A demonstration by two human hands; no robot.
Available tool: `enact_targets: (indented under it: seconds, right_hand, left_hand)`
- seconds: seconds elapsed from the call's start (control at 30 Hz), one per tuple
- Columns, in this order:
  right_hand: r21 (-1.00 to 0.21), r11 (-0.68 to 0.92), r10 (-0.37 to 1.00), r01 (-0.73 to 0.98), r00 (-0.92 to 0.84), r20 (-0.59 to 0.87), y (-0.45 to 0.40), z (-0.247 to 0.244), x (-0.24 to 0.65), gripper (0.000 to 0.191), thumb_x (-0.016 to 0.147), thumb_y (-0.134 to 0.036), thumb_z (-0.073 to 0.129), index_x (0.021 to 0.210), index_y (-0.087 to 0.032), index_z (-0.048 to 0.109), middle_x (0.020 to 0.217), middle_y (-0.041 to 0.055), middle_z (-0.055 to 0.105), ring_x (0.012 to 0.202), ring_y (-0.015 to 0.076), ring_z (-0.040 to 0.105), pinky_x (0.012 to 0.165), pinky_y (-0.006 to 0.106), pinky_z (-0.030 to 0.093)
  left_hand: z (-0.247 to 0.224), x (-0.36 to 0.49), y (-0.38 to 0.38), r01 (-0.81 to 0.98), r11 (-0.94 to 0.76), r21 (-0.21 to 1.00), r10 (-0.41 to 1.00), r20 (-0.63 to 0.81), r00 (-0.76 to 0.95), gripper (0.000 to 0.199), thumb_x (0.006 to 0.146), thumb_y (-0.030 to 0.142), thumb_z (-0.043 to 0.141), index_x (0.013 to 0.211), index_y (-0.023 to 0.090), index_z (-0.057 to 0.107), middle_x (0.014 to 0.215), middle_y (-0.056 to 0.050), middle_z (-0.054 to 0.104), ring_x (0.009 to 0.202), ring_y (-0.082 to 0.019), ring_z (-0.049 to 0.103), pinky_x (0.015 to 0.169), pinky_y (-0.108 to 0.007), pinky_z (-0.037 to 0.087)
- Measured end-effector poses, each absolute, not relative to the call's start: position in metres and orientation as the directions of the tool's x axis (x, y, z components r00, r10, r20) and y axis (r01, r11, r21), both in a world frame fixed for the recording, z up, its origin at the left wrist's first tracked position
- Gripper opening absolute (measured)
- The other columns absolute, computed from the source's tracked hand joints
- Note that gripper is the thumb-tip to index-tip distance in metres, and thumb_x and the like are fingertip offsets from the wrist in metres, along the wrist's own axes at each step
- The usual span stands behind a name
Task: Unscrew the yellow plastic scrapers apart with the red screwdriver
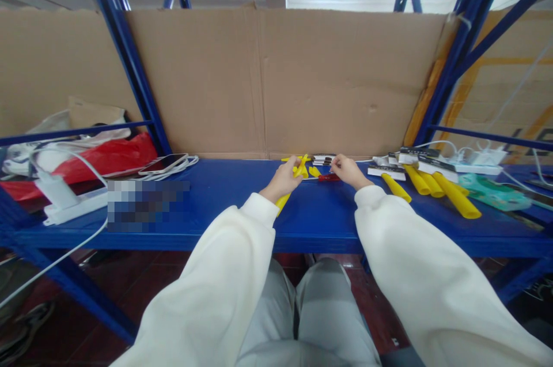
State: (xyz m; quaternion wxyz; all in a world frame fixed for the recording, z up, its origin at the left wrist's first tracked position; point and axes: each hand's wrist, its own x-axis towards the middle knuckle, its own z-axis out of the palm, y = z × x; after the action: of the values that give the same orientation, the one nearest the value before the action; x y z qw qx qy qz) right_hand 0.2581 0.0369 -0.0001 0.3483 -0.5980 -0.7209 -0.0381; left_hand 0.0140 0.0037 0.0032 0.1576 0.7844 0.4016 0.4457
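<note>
My left hand point(285, 178) is closed around a piece of yellow sheet material point(283, 203), whose lower end sticks out below the palm and whose folded upper part shows past the fingertips. My right hand point(345, 170) has its fingers pinched together; what they hold, if anything, is too small to make out. Just below those fingers lies a red object point(328, 178). Between the hands sits a small yellow piece point(314, 171). Behind it are several small white-and-black packs point(323, 159) near the cardboard.
On the right lie several yellow rolls point(458, 196), white-and-black boxes point(387, 173) and a green packet point(492, 192). A phone point(163, 164), white power strip point(78, 207) and red bag point(108, 158) occupy the left. Cardboard point(337, 84) backs the blue shelf point(233, 194); blue posts point(133, 67) flank it.
</note>
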Motion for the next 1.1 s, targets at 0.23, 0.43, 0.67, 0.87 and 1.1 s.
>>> enact_targets:
  seconds: [0.23, 0.43, 0.67, 0.87, 1.1]
  right_hand:
    - [-0.410, 0.271, 0.847, 0.871, -0.014, 0.531, 0.035, -0.002, 0.260, 0.008, 0.089, -0.016, 0.054, 0.088, -0.023, 0.058, 0.082, 0.0058, 0.077, 0.080, 0.0209, 0.072, 0.078, 0.030, 0.052]
    - [-0.388, 0.277, 0.854, 0.879, -0.040, 0.519, 0.036, -0.003, 0.260, 0.007, 0.089, -0.016, 0.056, 0.086, -0.022, 0.058, 0.080, 0.0074, 0.077, 0.078, 0.0205, 0.072, 0.075, 0.028, 0.051]
    - [-0.408, 0.311, 0.841, 0.858, -0.048, 0.539, 0.034, -0.005, 0.260, 0.010, 0.092, -0.015, 0.052, 0.088, -0.023, 0.057, 0.077, 0.0042, 0.075, 0.071, 0.0182, 0.071, 0.068, 0.026, 0.049]
    - [-0.296, 0.279, 0.884, 0.913, -0.125, 0.450, 0.032, -0.011, 0.251, 0.012, 0.089, -0.013, 0.055, 0.083, -0.024, 0.056, 0.073, 0.0047, 0.073, 0.069, 0.0191, 0.068, 0.065, 0.025, 0.046]
    - [-0.274, 0.256, 0.888, 0.927, -0.114, 0.446, 0.032, -0.010, 0.254, 0.013, 0.087, -0.012, 0.054, 0.083, -0.023, 0.058, 0.072, 0.0047, 0.072, 0.068, 0.0192, 0.066, 0.064, 0.026, 0.045]
  left_hand:
    - [0.005, 0.015, 0.001, 0.476, -0.613, 0.631, 0.783, 0.564, 0.262, 0.030, 0.074, 0.008, 0.065, 0.102, 0.019, 0.061, 0.120, -0.010, 0.073, 0.105, -0.021, 0.069, 0.098, -0.039, 0.053]
    - [0.002, 0.014, 0.004, 0.465, -0.624, 0.629, 0.776, 0.569, 0.272, 0.032, 0.074, 0.008, 0.066, 0.103, 0.019, 0.061, 0.119, -0.008, 0.073, 0.099, -0.020, 0.069, 0.092, -0.037, 0.056]
    - [0.003, 0.012, 0.004, 0.497, -0.604, 0.623, 0.792, 0.540, 0.286, 0.029, 0.076, 0.010, 0.065, 0.102, 0.020, 0.060, 0.114, -0.006, 0.074, 0.091, -0.019, 0.070, 0.083, -0.035, 0.058]
    - [0.002, 0.014, 0.006, 0.517, -0.608, 0.603, 0.782, 0.566, 0.261, 0.032, 0.073, 0.007, 0.067, 0.102, 0.020, 0.060, 0.115, -0.008, 0.074, 0.107, -0.024, 0.070, 0.098, -0.041, 0.053]
    - [0.001, 0.013, 0.007, 0.509, -0.615, 0.602, 0.777, 0.574, 0.259, 0.033, 0.073, 0.007, 0.067, 0.102, 0.021, 0.060, 0.116, -0.008, 0.074, 0.110, -0.024, 0.069, 0.099, -0.042, 0.053]
